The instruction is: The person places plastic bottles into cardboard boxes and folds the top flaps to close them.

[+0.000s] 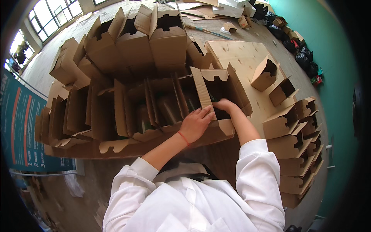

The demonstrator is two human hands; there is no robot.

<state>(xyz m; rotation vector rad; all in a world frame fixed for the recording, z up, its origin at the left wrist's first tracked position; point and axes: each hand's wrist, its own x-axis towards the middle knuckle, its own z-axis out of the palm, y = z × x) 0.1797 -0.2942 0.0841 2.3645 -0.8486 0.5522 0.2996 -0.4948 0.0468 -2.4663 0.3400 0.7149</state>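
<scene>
Right hand [223, 104] reaching down into open cardboard box [216, 98], fingers curled over the opening; fingertips hidden in the dark interior, so grip state and any contents held cannot be determined. Left hand [196, 123] resting flat, fingers extended and loose, on the near front edge of the same box, beside its upright flap [201, 89]; nothing clasped. Red cord around left wrist. Box positioned directly under both hands, at the right end of a row of open cartons [116, 112] on plywood table [239, 54]. Carton interiors dim, contents hard to make out. Stack of folded small boxes [297, 147] well apart at right, partly cut off by white sleeve [259, 170].
</scene>
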